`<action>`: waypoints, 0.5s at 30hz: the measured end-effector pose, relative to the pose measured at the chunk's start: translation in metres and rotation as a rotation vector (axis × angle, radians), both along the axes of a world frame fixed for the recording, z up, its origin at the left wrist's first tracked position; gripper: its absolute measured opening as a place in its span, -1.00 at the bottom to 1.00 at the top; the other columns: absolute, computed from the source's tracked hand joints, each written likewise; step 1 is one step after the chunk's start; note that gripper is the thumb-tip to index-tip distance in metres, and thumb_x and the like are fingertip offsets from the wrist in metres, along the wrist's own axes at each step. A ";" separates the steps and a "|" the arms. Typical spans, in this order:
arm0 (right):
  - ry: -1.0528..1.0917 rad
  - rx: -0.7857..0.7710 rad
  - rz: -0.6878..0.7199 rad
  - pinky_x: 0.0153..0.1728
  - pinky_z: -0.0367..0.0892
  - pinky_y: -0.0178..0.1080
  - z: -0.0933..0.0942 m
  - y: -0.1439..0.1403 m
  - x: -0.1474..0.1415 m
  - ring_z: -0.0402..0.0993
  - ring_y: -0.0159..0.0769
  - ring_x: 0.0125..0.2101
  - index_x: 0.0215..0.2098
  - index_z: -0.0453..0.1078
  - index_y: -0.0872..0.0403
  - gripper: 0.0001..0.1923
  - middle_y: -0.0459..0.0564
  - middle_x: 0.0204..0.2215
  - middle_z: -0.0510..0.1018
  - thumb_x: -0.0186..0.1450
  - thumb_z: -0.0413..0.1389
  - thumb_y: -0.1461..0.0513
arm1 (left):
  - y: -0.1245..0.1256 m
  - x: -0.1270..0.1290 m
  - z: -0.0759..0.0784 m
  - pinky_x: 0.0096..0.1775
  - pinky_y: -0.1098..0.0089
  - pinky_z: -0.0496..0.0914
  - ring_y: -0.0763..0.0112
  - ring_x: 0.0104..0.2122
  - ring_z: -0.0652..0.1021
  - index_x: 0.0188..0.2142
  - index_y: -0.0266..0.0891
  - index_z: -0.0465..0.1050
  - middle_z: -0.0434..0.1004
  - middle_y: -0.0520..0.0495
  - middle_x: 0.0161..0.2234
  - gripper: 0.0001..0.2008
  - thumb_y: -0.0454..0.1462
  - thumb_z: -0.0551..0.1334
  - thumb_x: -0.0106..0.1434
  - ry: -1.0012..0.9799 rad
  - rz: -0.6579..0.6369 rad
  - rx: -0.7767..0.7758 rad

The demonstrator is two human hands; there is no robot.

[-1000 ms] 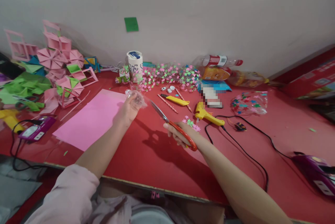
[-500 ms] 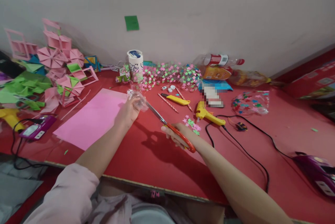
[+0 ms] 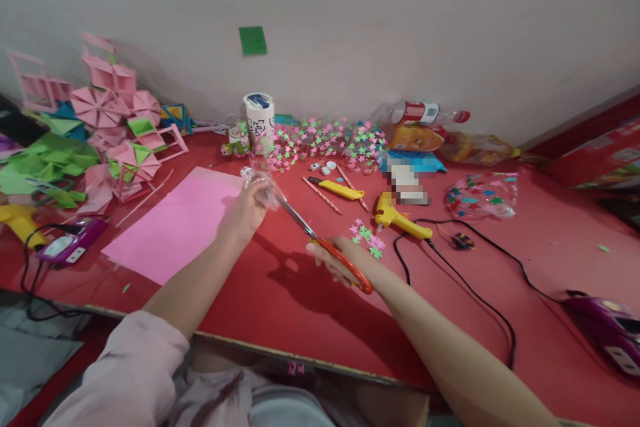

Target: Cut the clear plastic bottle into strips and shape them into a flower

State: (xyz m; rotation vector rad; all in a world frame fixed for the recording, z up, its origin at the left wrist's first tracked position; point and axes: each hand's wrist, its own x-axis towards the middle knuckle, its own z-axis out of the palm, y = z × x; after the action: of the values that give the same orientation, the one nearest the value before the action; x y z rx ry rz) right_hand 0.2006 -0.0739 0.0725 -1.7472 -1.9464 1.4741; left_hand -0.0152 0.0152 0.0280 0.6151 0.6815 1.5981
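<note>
Scissors [image 3: 320, 240] tips hidden behind clear plastic piece [image 3: 260, 188].

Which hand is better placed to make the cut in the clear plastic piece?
The right hand. It already holds the red scissors, whose blade tips touch the clear plastic piece. The left hand is occupied gripping that piece above the pink paper's edge.

Our left hand [image 3: 246, 208] grips a clear plastic piece [image 3: 260, 187] above the red table [image 3: 280, 294] — our right hand [image 3: 340, 260] holds orange-handled scissors [image 3: 325, 244], blade tips touching that piece. Left of the scissors lies a pink sheet [image 3: 175, 224]; right of them, a yellow glue gun [image 3: 397, 219].
</note>
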 end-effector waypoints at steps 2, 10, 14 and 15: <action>-0.011 0.003 -0.001 -0.75 0.14 -0.40 -0.001 0.000 0.000 0.20 -0.50 -0.81 -0.51 0.31 0.09 -0.35 -0.22 -0.79 0.25 0.15 0.05 -0.33 | 0.000 0.000 0.000 -0.43 0.49 0.34 0.56 -0.49 0.46 -0.39 -0.19 0.35 0.43 0.10 -0.47 -0.84 -0.41 0.28 0.02 0.011 0.031 -0.022; 0.002 0.003 -0.003 -0.74 0.14 -0.40 0.001 -0.001 -0.001 0.19 -0.50 -0.81 -0.51 0.31 0.08 -0.37 -0.22 -0.79 0.24 0.16 0.06 -0.31 | -0.007 0.004 0.006 -0.57 0.45 0.25 0.48 -0.53 0.47 -0.41 -0.20 0.37 0.44 0.05 -0.51 -0.90 -0.35 0.28 0.06 0.069 -0.027 0.025; 0.011 -0.007 -0.028 -0.75 0.12 -0.41 0.001 -0.001 -0.002 0.19 -0.50 -0.81 -0.51 0.31 0.08 -0.38 -0.23 -0.79 0.23 0.15 0.09 -0.30 | -0.006 0.003 0.006 -0.52 0.42 0.30 0.46 -0.52 0.47 -0.41 -0.17 0.38 0.43 0.06 -0.50 -0.88 -0.35 0.29 0.04 0.080 -0.026 0.007; 0.024 -0.018 -0.034 -0.76 0.11 -0.41 0.002 -0.002 -0.002 0.18 -0.50 -0.81 -0.51 0.30 0.08 -0.39 -0.24 -0.79 0.23 0.16 0.09 -0.30 | -0.005 0.002 0.006 -0.49 0.41 0.33 0.46 -0.51 0.48 -0.41 -0.16 0.37 0.43 0.06 -0.50 -0.88 -0.35 0.29 0.04 0.092 -0.020 -0.002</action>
State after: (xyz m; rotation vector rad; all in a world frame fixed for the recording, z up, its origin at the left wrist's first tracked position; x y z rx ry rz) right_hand 0.1984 -0.0757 0.0746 -1.7524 -1.8885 1.4997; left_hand -0.0129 0.0103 0.0339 0.6960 0.7425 1.5576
